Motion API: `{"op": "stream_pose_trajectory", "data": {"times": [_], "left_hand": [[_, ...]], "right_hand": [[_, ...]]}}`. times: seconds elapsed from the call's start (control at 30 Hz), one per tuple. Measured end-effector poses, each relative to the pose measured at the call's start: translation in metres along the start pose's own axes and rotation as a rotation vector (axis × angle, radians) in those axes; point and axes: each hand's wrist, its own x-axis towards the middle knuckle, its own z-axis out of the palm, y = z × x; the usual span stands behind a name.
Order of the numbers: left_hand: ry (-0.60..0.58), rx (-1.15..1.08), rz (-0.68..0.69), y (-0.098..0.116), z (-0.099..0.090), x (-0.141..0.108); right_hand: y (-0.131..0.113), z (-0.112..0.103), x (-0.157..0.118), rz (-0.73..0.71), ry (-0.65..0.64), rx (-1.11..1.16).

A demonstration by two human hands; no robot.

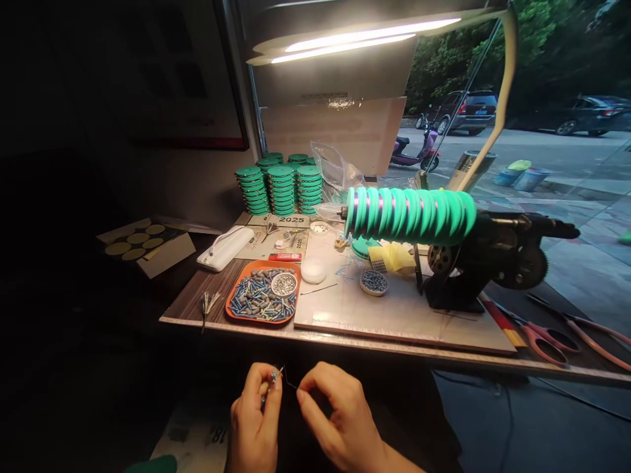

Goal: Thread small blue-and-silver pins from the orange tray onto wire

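Observation:
My left hand (256, 420) is closed below the table's front edge, pinching a small silvery-blue piece (276, 374) between thumb and forefinger. Its exact kind is too small to tell. Just to the right, my right hand (340, 410) pinches the end of a thin bent wire or thread (290, 381) that runs toward that piece. On the table beyond my hands, an orange tray (228, 307) holds many small blue, grey and yellowish pieces. A round dish of tiny silvery bits (284, 284) sits inside the tray.
A black winding machine (453, 282) carries a row of green spools (409, 213). Stacks of green spools (280, 190) stand behind the tray. A bead dish (373, 283), scissors (542, 338) and pliers (599, 335) lie rightward. A lamp (365, 43) hangs overhead.

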Motion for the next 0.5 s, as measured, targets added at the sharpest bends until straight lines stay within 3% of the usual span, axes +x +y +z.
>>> {"op": "stream_pose_trajectory", "data": {"times": [0.3, 0.5], "left_hand": [[0.033, 0.038, 0.103, 0.0043, -0.0004, -0.0046], [0.054, -0.029, 0.084, 0.0003, -0.0004, -0.0039]], "right_hand": [[-0.001, -0.0001, 0.0044, 0.109, 0.019, -0.002], [0.0013, 0.0011, 0.0027, 0.106, 0.004, -0.006]]}}
